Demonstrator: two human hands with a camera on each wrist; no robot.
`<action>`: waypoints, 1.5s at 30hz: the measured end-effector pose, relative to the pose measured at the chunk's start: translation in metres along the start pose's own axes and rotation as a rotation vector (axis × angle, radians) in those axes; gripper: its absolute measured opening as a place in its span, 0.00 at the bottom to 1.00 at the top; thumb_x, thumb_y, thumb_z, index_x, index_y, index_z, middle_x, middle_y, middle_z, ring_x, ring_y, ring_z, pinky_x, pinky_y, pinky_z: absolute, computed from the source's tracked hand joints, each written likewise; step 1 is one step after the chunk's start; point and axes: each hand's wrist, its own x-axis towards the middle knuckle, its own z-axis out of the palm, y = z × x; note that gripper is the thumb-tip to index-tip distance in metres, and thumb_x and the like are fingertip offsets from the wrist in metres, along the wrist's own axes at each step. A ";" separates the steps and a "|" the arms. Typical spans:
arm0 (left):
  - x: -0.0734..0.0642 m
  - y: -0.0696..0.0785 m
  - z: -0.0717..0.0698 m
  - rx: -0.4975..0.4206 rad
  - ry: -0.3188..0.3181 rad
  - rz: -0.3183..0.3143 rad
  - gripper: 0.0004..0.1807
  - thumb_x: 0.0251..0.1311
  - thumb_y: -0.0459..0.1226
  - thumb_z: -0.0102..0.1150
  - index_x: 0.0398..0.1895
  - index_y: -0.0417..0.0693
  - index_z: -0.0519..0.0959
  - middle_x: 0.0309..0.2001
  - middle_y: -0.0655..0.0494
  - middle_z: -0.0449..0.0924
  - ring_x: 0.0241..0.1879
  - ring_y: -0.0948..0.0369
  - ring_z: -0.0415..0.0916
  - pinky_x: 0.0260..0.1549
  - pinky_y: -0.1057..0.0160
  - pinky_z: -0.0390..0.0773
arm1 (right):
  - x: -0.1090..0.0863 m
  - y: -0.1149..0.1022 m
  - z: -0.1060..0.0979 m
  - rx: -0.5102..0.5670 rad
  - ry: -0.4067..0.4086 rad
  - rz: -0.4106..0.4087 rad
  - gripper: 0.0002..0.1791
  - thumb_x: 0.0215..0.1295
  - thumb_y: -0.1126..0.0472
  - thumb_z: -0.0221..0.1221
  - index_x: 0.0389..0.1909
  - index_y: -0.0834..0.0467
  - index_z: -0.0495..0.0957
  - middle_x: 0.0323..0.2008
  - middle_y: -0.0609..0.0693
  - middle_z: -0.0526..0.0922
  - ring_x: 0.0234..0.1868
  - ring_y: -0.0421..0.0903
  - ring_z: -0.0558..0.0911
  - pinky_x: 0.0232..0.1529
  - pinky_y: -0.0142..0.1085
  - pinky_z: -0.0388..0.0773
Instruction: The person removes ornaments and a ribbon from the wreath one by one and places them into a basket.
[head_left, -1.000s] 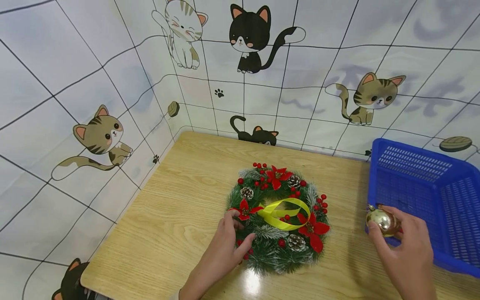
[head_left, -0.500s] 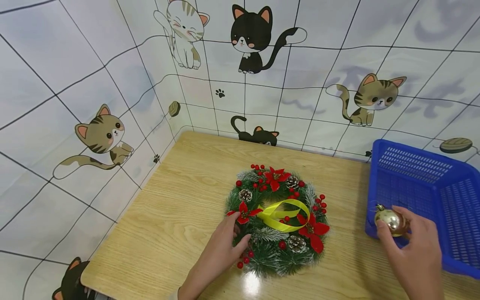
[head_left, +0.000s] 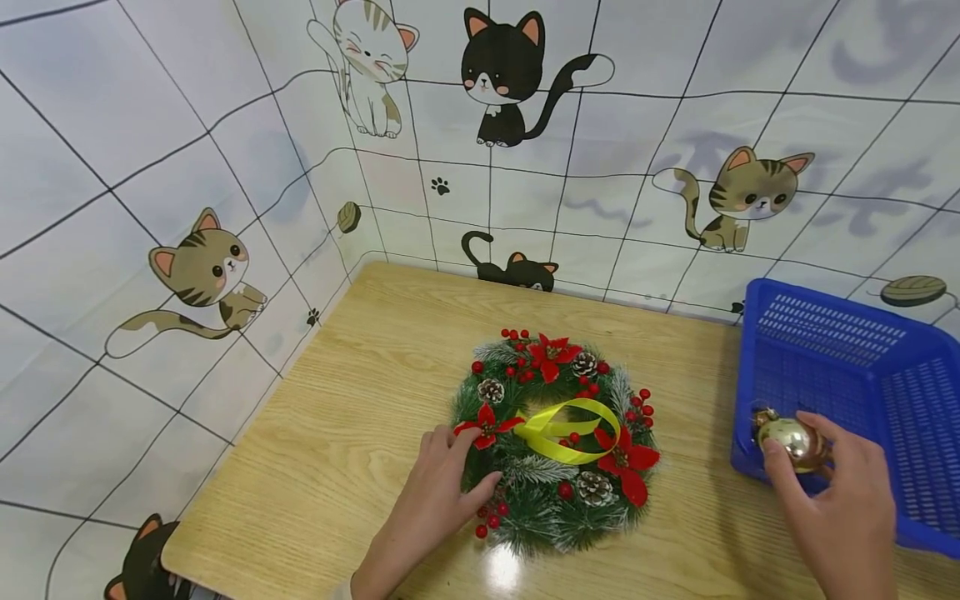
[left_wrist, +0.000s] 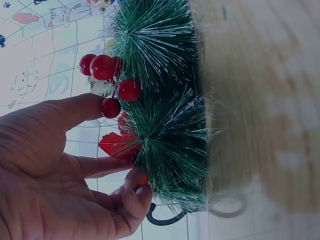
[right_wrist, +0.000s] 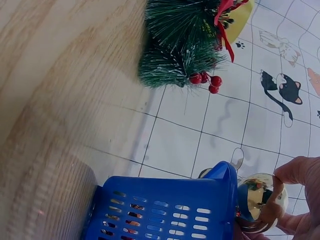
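Observation:
A green Christmas wreath (head_left: 551, 529) lies on the table, with red poinsettias, red berries, pinecones and a loop of yellow ribbon (head_left: 592, 454). My left hand (head_left: 438, 492) rests at its left side, fingers by a red poinsettia (head_left: 487, 427). In the left wrist view, the thumb lies against red berries (left_wrist: 102, 67), while some fingers bend loosely at the needles. My right hand (head_left: 847, 492) holds a shiny gold bauble (head_left: 795, 442) between thumb and fingers, at the near left rim of a blue basket (head_left: 750, 367). The bauble's right side is hidden by the fingers.
The blue basket stands on the right of the wooden table (head_left: 360, 358); small things show through its slots (right_wrist: 135, 215) in the right wrist view. A wall covering (head_left: 600, 192) printed with cats closes off the back and left.
My right hand has moved a little to the right with the gold bauble, over the basket's rim. The wreath and my left hand have shifted slightly left.

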 end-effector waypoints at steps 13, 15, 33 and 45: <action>0.001 -0.006 0.006 -0.021 0.098 0.068 0.23 0.61 0.48 0.82 0.50 0.47 0.82 0.79 0.31 0.58 0.77 0.33 0.58 0.63 0.27 0.71 | -0.002 0.001 -0.007 -0.037 -0.016 0.053 0.30 0.75 0.60 0.66 0.70 0.72 0.74 0.60 0.72 0.72 0.54 0.63 0.70 0.34 0.19 0.60; 0.001 -0.007 0.006 -0.066 0.068 0.065 0.23 0.62 0.47 0.81 0.50 0.47 0.80 0.82 0.32 0.55 0.79 0.32 0.56 0.64 0.24 0.68 | -0.002 0.002 -0.007 -0.039 -0.017 0.052 0.30 0.75 0.60 0.66 0.70 0.72 0.74 0.59 0.72 0.72 0.53 0.63 0.70 0.34 0.19 0.60; 0.003 -0.007 0.006 -0.096 -0.077 0.024 0.28 0.63 0.53 0.80 0.51 0.47 0.75 0.78 0.28 0.62 0.77 0.32 0.60 0.62 0.29 0.69 | -0.004 0.010 -0.011 -0.049 -0.023 0.060 0.33 0.75 0.57 0.66 0.72 0.74 0.72 0.59 0.73 0.73 0.56 0.67 0.72 0.37 0.28 0.61; -0.001 -0.006 0.001 -0.129 -0.056 -0.014 0.46 0.60 0.50 0.83 0.69 0.32 0.68 0.68 0.32 0.71 0.69 0.35 0.68 0.64 0.33 0.71 | 0.004 0.011 -0.006 -0.038 -0.042 0.032 0.34 0.74 0.56 0.67 0.71 0.74 0.73 0.57 0.73 0.75 0.55 0.68 0.72 0.43 0.50 0.63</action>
